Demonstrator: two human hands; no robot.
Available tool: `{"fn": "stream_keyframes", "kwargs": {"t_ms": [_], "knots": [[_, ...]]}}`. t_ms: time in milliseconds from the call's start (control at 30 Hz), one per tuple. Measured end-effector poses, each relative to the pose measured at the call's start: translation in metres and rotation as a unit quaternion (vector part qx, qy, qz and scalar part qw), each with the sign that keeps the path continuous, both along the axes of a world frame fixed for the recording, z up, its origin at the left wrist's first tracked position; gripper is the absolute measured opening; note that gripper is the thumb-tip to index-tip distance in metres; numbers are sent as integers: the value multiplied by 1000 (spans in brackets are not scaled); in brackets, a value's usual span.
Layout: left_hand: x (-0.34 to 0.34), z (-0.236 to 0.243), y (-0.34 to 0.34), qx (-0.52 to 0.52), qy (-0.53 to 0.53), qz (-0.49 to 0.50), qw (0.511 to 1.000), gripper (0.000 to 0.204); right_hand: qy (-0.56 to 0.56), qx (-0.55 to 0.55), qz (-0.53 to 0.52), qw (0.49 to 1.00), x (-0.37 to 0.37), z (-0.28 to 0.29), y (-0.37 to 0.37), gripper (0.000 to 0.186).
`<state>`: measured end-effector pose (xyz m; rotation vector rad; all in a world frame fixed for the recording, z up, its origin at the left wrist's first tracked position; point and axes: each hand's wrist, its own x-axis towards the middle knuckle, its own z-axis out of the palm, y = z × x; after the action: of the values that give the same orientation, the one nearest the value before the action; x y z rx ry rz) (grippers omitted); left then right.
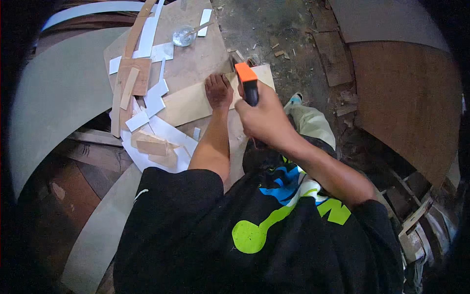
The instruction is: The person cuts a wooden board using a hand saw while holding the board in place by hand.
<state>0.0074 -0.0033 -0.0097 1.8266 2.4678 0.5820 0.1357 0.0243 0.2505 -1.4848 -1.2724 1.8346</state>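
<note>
My left hand [219, 90] presses on a pale wooden board [185, 106], its fingers bent at the board's far edge. My right hand [264, 115] is closed on the black grip of an orange-and-black hand tool [246, 72], held over the right part of the board, just right of my left hand. The tool's working end is mostly hidden. The board lies on a larger plywood sheet [198, 59].
White offcuts [155, 108] and wooden scraps [151, 145] lie left of the board. A plastic cup with a stick [183, 36] stands at the back. A large brown panel [404, 103] is at right, grey sheets [63, 83] at left, debris on the concrete floor [264, 29].
</note>
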Motion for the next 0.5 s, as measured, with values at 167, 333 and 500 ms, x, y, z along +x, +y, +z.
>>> {"fn": "stream_keyframes", "kwargs": {"t_ms": [167, 333, 500], "knots": [[-1, 2, -1, 12, 57, 7, 998, 14, -50, 117, -11, 992, -13, -70, 0, 14], [6, 17, 0, 22, 87, -67, 994, 14, -126, 77, 4, 989, -17, -87, 14, 23], [3, 6, -4, 12, 36, -1, 999, 14, -37, 14, -2, 999, -10, -58, 7, 10]]}}
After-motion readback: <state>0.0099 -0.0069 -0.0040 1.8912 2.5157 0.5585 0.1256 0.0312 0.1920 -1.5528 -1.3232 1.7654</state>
